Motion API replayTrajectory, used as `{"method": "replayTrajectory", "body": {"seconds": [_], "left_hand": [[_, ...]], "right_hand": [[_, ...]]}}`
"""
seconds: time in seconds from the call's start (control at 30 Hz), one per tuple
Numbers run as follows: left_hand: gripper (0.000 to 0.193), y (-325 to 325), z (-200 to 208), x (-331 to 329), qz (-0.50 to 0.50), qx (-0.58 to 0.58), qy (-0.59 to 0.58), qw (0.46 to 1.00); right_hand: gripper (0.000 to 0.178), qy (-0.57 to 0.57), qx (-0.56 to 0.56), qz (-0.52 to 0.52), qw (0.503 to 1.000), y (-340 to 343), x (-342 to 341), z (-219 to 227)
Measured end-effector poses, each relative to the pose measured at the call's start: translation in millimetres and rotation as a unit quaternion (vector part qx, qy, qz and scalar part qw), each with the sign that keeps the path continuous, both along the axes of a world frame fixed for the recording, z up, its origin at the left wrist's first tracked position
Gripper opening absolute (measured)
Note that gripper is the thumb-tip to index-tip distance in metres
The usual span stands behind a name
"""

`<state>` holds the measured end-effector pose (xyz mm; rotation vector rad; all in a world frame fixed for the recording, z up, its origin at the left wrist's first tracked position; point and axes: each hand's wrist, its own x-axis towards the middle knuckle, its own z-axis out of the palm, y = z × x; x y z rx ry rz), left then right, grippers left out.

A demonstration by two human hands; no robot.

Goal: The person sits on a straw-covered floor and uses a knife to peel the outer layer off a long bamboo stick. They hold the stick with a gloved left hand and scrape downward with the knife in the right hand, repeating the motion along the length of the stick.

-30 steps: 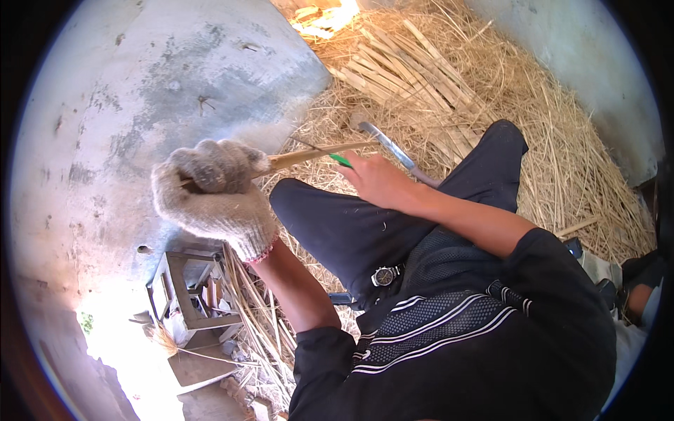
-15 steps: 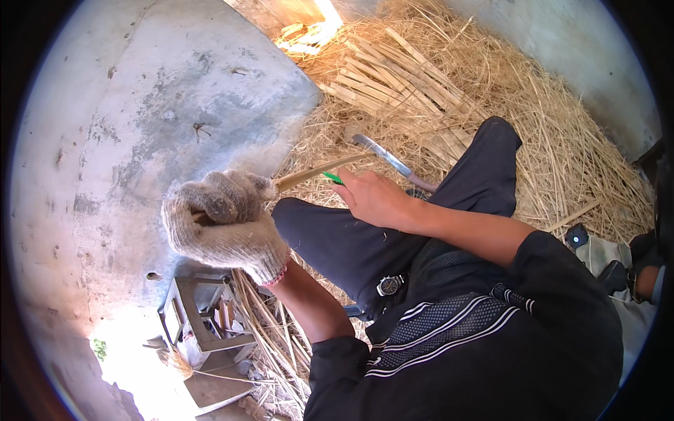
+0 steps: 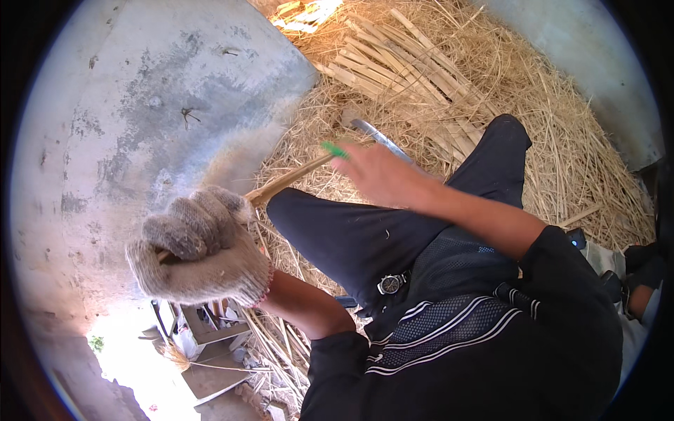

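My left hand (image 3: 200,249), in a grey knitted work glove, is closed round a thin strip of split bamboo or cane (image 3: 295,175). The strip slants up to the right out of the fist, toward my right hand. My bare right hand (image 3: 379,172) is blurred by motion, its fingers bent round a small green object (image 3: 335,149) near the strip's far end. Only the green part shows, so its kind is unclear. Just beyond my right hand, a long curved blade (image 3: 379,137) lies on the straw; my hand and forearm hide its handle.
Flat split strips (image 3: 407,67) are piled on loose straw shavings (image 3: 562,133) at the back. A stained wall or slab (image 3: 161,105) stands on the left. Below my left hand are a small wooden frame (image 3: 210,330) and thin sticks (image 3: 277,344). A watch (image 3: 390,284) rests by my lap.
My left hand has moved down and left with the strip. The right hand has shifted slightly up and right, so less strip lies beyond the green object.
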<state>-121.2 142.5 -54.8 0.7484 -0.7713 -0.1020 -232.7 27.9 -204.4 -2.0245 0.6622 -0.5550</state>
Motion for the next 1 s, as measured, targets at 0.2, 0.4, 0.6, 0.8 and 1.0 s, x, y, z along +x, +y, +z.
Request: {"method": "replayTrajectory", "body": {"seconds": [0.2,0.4,0.6,0.8,1.0], "left_hand": [[0.042,2.9,-3.7,10.5,-0.059,0.017,-0.060,0.996],[0.043,6.4,-7.0,3.3,-0.014,0.014,-0.073,0.997],[0.044,-4.0,-7.1,-15.5,0.037,0.022,-0.057,0.997],[0.042,2.3,-9.9,-11.8,-0.026,0.027,-0.081,0.996],[0.041,-13.2,-6.9,-21.8,0.039,0.046,-0.093,0.994]], "right_hand": [[0.023,0.028,-0.106,0.032,0.993,43.0,6.3,-11.5],[0.023,0.035,-0.070,0.008,0.997,24.0,-7.3,-37.7],[0.025,-0.034,-0.025,0.011,0.999,42.5,-1.6,-19.0],[0.024,-0.044,-0.022,0.017,0.999,40.2,-10.7,-6.0],[0.024,-0.017,-0.035,-0.047,0.998,21.3,-0.3,-51.7]]}}
